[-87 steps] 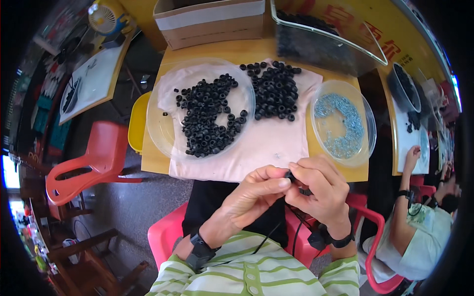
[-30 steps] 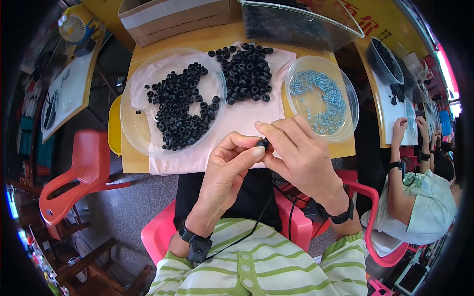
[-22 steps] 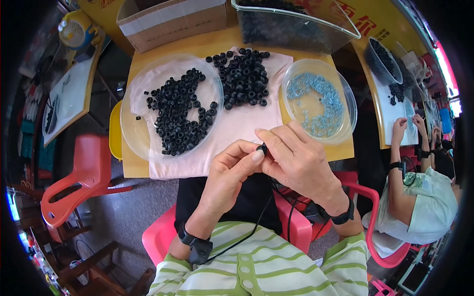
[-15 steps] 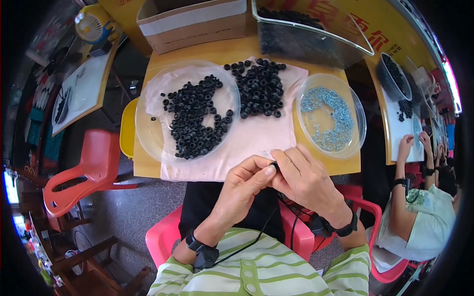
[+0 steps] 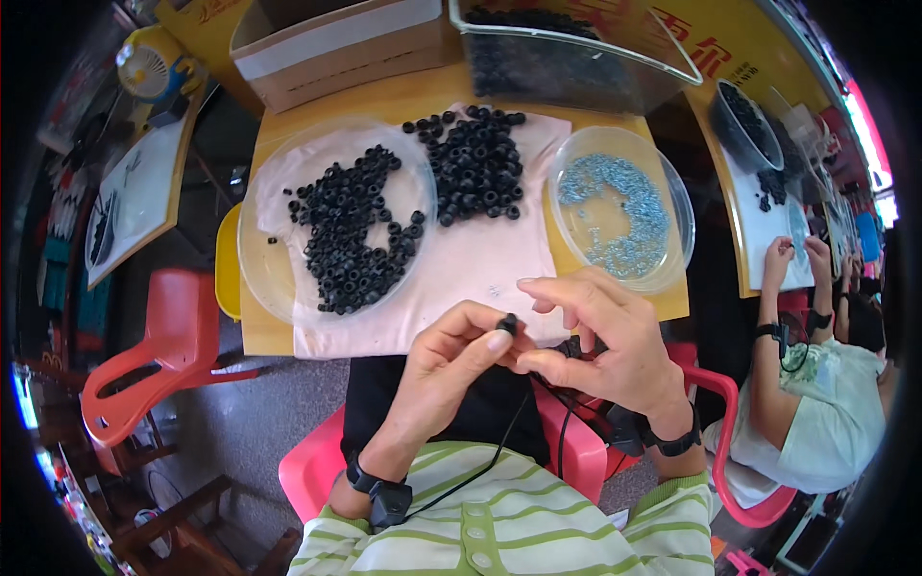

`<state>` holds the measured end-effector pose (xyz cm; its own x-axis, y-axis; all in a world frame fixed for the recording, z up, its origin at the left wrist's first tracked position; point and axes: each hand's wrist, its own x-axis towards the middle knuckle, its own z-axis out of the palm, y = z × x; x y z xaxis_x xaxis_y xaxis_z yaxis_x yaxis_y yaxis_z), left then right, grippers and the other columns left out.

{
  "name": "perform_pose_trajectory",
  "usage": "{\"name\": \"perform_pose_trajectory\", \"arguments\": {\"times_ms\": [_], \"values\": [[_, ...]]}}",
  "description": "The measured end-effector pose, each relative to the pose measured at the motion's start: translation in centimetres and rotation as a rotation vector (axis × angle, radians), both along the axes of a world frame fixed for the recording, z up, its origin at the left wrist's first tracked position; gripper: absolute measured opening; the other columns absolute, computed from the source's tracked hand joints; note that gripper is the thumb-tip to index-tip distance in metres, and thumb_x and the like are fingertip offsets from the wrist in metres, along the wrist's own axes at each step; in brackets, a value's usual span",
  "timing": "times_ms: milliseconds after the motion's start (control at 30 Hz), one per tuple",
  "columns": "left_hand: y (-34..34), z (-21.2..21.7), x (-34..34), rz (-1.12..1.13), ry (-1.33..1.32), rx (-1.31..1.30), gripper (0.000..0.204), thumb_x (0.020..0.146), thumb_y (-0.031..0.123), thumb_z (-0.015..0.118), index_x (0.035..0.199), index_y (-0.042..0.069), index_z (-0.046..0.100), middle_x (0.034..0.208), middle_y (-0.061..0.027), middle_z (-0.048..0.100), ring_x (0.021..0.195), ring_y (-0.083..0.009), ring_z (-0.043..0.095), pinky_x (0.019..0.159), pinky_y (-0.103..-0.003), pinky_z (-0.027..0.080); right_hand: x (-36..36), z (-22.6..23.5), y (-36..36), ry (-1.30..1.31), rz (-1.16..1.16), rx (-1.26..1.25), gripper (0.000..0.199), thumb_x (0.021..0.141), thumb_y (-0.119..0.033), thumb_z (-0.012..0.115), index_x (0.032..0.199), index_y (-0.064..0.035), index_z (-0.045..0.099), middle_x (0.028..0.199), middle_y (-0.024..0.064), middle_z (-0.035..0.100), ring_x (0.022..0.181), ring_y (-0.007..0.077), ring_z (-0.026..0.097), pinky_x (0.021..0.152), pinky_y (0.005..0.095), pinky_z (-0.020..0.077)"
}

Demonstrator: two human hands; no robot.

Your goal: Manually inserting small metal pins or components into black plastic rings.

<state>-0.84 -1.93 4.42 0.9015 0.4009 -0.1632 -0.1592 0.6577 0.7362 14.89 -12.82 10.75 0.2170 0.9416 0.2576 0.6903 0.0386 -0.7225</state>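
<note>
A small black ring [image 5: 508, 324] is pinched between the fingertips of both hands, held just in front of the near edge of the counter [image 5: 461, 101], above the lap. The left hand [image 5: 451, 360] is closed on it with thumb and forefinger; the right hand [image 5: 600, 341] is brought in against it from the other side, forefinger and thumb meeting at the ring, the remaining fingers spread loose. Whether a second small part is being held by the right hand cannot be told.

On the pale cloth [image 5: 480, 269], a clear dish [image 5: 269, 278] with black rings is seen to the left, a loose heap of black rings [image 5: 471, 178] in the middle, and a clear bowl [image 5: 672, 206] of small bluish metal pieces to the right. A cardboard box [image 5: 336, 48] and a clear bin [image 5: 576, 58] are set at the far edge.

The ring is judged to be light, small and probably rubbery, easily dropped or flicked away. It is best gripped by its outer rim with fingertips only, leaving the hole free.
</note>
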Motion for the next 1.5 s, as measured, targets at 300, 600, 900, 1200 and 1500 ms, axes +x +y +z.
{"name": "perform_pose_trajectory", "arguments": {"times_ms": [300, 600, 900, 1200, 1500], "values": [[-0.5, 0.0, 0.5, 0.147, 0.146, 0.113, 0.009, 0.092, 0.007, 0.058, 0.1, 0.002, 0.059, 0.09, 0.0001, 0.061, 0.082, -0.0051, 0.056, 0.074, -0.02, 0.044, -0.7, -2.8, 1.8, -0.477, -0.031, 0.055, 0.032, 0.069, -0.024, 0.073, 0.091, -0.0053, 0.06, 0.082, 0.0052, 0.056, 0.082, 0.0199, 0.058, 0.064, 0.0284, 0.05], [0.5, -1.3, 0.3, 0.155, 0.198, 0.155, 0.008, 0.093, 0.01, 0.057, 0.097, 0.002, 0.056, 0.08, -0.0003, 0.058, 0.07, -0.0063, 0.053, 0.063, -0.019, 0.042, -0.8, -5.4, 2.8, -0.571, -0.02, 0.088, 0.021, 0.069, -0.025, 0.064, 0.071, -0.0061, 0.056, 0.072, 0.004, 0.054, 0.073, 0.0192, 0.054, 0.052, 0.0281, 0.0455], [1.6, -4.3, -0.6, 0.019, 0.147, 0.085, 0.01, 0.092, 0.011, 0.057, 0.094, 0.002, 0.053, 0.081, -0.0089, 0.062, 0.069, -0.0163, 0.06, 0.066, -0.03, 0.052, -1.7, -9.3, 3.2, -0.383, 0.035, 0.087, 0.025, 0.067, -0.025, 0.065, 0.074, -0.0035, 0.055, 0.066, 0.0091, 0.056, 0.062, 0.0238, 0.057, 0.051, 0.0356, 0.0441], [1.1, -4.3, -0.2, 0.098, 0.099, 0.088, 0.015, 0.093, 0.015, 0.058, 0.096, 0.002, 0.052, 0.085, -0.0129, 0.062, 0.07, -0.0199, 0.063, 0.063, -0.033, 0.054, 0.0, -5.3, 2.7, -0.366, 0.039, 0.046, 0.034, 0.08, -0.036, 0.065, 0.08, -0.0037, 0.056, 0.075, 0.0081, 0.059, 0.069, 0.0252, 0.06, 0.057, 0.0358, 0.0504], [1.4, -1.0, -0.8, -0.054, 0.07, 0.354, 0.009, 0.096, 0.004, 0.05, 0.101, -0.003, 0.054, 0.095, -0.0137, 0.065, 0.082, -0.0168, 0.062, 0.077, -0.029, 0.05, -1.1, -3.3, 2.4, -0.237, 0.003, 0.027, 0.022, 0.088, -0.027, 0.061, 0.08, -0.0071, 0.055, 0.073, 0.0084, 0.058, 0.07, 0.025, 0.062, 0.057, 0.0348, 0.0493]]}}
